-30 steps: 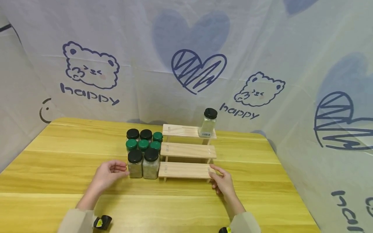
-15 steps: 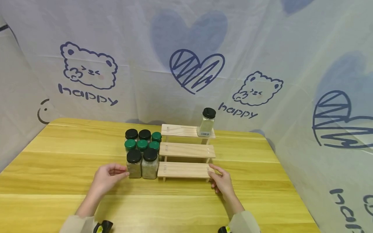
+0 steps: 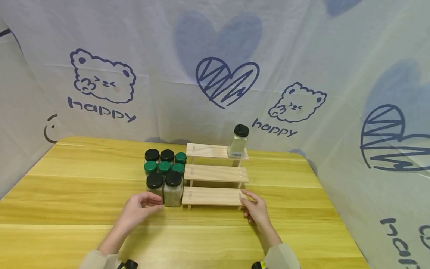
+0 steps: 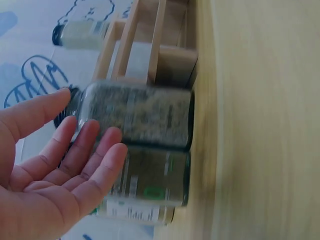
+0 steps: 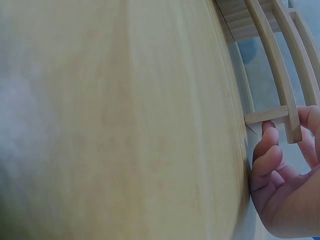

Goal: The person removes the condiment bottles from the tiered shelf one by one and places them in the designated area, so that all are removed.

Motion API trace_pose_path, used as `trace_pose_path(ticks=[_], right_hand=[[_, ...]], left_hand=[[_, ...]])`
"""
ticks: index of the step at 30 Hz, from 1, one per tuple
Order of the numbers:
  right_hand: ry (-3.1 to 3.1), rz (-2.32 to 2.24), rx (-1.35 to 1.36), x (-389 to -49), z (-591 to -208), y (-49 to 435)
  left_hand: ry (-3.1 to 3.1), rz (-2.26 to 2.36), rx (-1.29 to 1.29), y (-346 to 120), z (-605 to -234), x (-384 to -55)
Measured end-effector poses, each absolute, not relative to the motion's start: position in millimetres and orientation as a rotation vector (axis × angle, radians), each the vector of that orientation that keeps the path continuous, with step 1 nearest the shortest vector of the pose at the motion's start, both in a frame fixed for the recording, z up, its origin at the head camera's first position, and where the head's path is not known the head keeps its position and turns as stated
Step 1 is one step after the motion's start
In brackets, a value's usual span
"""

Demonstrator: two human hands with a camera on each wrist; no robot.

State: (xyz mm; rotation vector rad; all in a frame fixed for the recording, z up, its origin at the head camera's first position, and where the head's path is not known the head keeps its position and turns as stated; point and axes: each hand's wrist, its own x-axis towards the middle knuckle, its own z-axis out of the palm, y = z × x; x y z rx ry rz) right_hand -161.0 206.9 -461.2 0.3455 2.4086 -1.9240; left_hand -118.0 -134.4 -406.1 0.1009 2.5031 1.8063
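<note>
My left hand (image 3: 141, 210) reaches in front of the front-left spice jar (image 3: 155, 185), fingers loosely bent and nothing between them. In the left wrist view its fingertips overlap the front-right jar (image 4: 142, 112), which has a black lid and greyish contents. My right hand (image 3: 256, 209) grips the right end of the lowest step of a three-step wooden rack (image 3: 211, 197). The right wrist view has the curled fingers against the step's leg (image 5: 267, 115), with other fingers at the board's end. A black-lidded jar (image 3: 238, 144) stands upright on the top step's right end.
Behind the front jars stand green-lidded jars (image 3: 164, 167) and more black-lidded jars (image 3: 152, 154), packed close along the rack's left side. The wooden table (image 3: 201, 239) ends at a printed cloth (image 3: 161, 97) at the back.
My left hand has moved right, from beside the front-left jar to in front of it. The right hand, rack and jars stay in place.
</note>
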Motion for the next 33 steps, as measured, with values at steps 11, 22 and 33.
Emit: trace_pose_path(ticks=[11, 22, 33], right_hand=[[2.388, -1.941, 0.316, -154.2, -447.4, 202.2], [2.379, -1.945, 0.334, -159.9, -459.3, 206.6], [2.391, -1.938, 0.335, -159.6, -460.2, 206.5]], left_hand=[[2.385, 1.914, 0.154, -111.6, -409.9, -120.7], [2.341, 1.949, 0.249, -95.2, -410.5, -126.0], [2.276, 1.985, 0.373, -79.3, -403.1, -133.8]])
